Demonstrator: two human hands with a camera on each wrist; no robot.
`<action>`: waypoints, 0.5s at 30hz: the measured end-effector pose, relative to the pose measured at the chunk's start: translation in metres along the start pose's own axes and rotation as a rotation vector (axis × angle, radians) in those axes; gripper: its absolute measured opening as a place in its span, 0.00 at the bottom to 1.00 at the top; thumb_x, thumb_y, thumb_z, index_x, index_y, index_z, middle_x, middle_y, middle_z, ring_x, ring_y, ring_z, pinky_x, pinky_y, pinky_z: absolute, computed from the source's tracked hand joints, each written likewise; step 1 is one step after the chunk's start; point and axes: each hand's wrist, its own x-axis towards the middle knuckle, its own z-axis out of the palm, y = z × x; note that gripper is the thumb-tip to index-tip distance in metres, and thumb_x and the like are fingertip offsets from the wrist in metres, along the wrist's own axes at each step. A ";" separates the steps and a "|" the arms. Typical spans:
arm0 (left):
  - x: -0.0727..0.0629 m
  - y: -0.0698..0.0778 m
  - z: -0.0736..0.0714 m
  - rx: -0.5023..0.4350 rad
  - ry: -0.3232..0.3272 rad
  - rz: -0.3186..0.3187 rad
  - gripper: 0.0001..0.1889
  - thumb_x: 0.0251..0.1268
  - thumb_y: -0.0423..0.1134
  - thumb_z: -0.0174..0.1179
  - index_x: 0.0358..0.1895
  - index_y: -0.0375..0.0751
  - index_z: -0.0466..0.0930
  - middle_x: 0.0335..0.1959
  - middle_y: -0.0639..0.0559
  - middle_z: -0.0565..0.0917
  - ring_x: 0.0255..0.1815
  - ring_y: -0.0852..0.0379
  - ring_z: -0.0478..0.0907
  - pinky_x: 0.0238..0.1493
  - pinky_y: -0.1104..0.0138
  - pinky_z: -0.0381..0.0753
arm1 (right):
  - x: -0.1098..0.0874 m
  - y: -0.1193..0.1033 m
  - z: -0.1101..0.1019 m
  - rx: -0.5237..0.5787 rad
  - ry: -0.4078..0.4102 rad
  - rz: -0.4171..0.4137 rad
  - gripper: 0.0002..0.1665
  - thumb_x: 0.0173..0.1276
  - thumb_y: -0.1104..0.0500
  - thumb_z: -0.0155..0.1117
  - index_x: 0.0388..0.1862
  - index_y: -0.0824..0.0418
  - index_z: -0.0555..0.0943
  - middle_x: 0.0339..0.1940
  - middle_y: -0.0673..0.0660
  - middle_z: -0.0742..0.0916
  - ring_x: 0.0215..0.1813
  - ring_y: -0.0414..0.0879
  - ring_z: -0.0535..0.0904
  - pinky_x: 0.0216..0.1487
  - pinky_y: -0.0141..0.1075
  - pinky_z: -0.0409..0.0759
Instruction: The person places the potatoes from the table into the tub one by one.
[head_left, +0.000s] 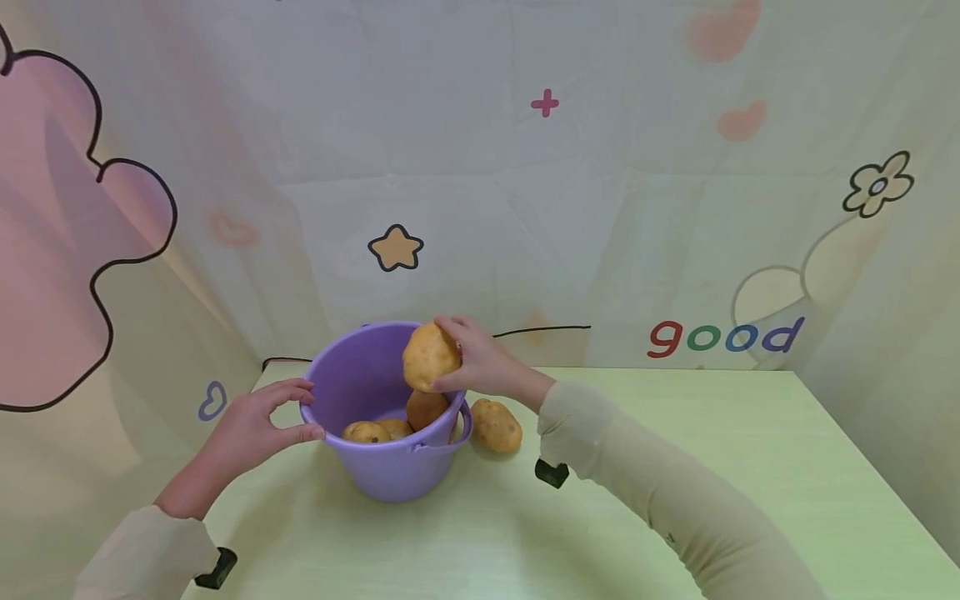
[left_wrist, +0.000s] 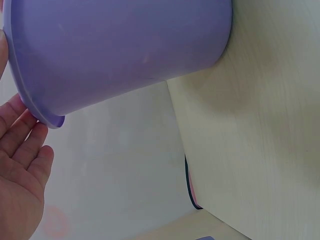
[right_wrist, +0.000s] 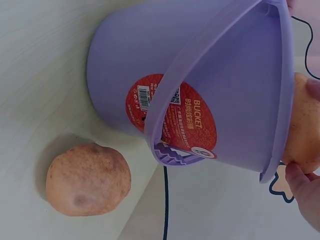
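A purple bucket (head_left: 397, 471) stands on the table, its handle (head_left: 459, 429) hanging down at the right. My left hand (head_left: 255, 425) holds the left side of the rim between thumb and fingers; in the left wrist view its fingertips (left_wrist: 37, 125) sit right at the rim. In my right hand (head_left: 483, 358) is a potato (head_left: 431, 357), gripped between thumb and fingers over the bucket's right rim. Several potatoes (head_left: 366, 432) lie inside the bucket, one browner (head_left: 426, 408) just below the held one. Another potato (right_wrist: 89, 180) rests on the table to the bucket's right.
The pale green table (head_left: 675, 467) ends at a printed curtain (head_left: 465, 208) close behind the bucket. A red label (right_wrist: 195, 120) is stuck on the bucket's side near the handle. Dark clips show under both sleeves (head_left: 637, 475).
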 end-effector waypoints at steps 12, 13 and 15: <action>0.001 -0.001 0.000 0.010 0.006 0.003 0.27 0.40 0.54 0.67 0.42 0.40 0.78 0.52 0.46 0.77 0.55 0.44 0.71 0.47 0.51 0.71 | 0.015 0.000 0.016 0.013 0.006 0.038 0.52 0.45 0.56 0.71 0.68 0.60 0.55 0.65 0.63 0.63 0.62 0.53 0.63 0.61 0.43 0.65; 0.001 -0.001 0.000 0.009 0.005 0.003 0.26 0.40 0.54 0.67 0.42 0.40 0.78 0.52 0.46 0.77 0.55 0.44 0.71 0.47 0.51 0.71 | 0.015 -0.001 0.017 0.013 0.004 0.041 0.52 0.46 0.56 0.71 0.68 0.60 0.55 0.64 0.63 0.63 0.62 0.53 0.63 0.61 0.42 0.65; 0.001 -0.001 0.000 0.008 0.006 0.002 0.26 0.40 0.54 0.67 0.42 0.40 0.78 0.52 0.46 0.77 0.55 0.44 0.71 0.47 0.52 0.71 | 0.016 -0.002 0.019 0.008 -0.003 0.049 0.51 0.46 0.55 0.70 0.68 0.59 0.55 0.64 0.63 0.63 0.63 0.53 0.63 0.62 0.42 0.64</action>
